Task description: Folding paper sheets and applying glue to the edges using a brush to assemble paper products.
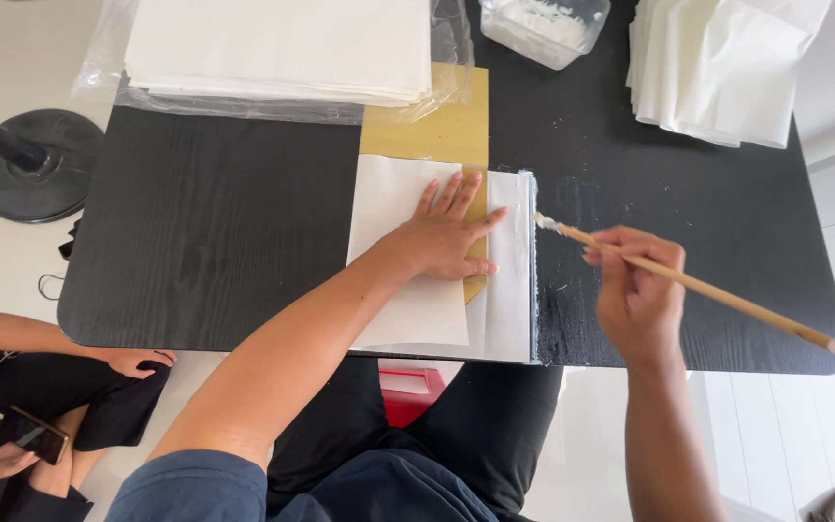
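Left hand (pixel 442 237), fingers spread flat, presses white paper sheets (pixel 408 280) at the black counter's (pixel 215 232) near edge; right hand (pixel 638 295), fingers closed around a wooden brush (pixel 688 282), sets its tip at the sheets' right edge; a clear tub of paste (pixel 545 27) stands at the far edge.

Hidden and cropped parts, placed relative to the black table (pixel 224 242). The paper stack in plastic (pixel 277 48) at its far edge, the tub (pixel 545 27) and the folded sheets (pixel 727 63) run past the top border. The left hand (pixel 442 237) covers part of the yellow card (pixel 432 121). Brush tip (pixel 545 222): bristles too small to resolve.
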